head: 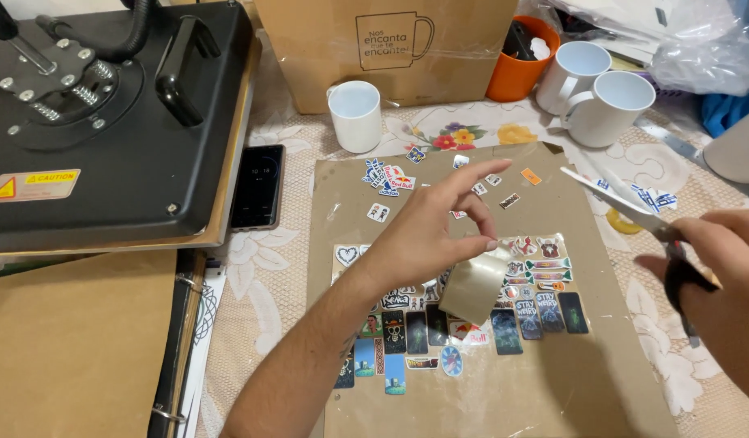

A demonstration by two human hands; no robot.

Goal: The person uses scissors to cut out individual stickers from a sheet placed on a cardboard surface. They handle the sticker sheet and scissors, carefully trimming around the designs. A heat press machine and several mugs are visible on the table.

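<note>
On the bench [269,268], under a flowered lace cloth, the black heat press [107,113] fills the far left corner, with a phone [257,186] lying just beside its right edge. A brown cardboard sheet [569,381] covers the middle of the bench, its far half scattered with small cut stickers [388,180] and its near half lined with rows of them. Behind it stand a paper bag [390,49], an orange cup [516,73] and three white mugs [356,115].

The left hand [427,235] hovers over the sheet, its grip pinched shut between thumb and fingertips on the top edge of a glossy backing piece [474,288], which hangs tilted just above the sticker rows. The right hand [719,284] is clenched through the handles of a pair of scissors [626,211], blades pointing left and apart from the backing piece, above the sheet's right edge. Bare cardboard lies open along the near edge.
</note>
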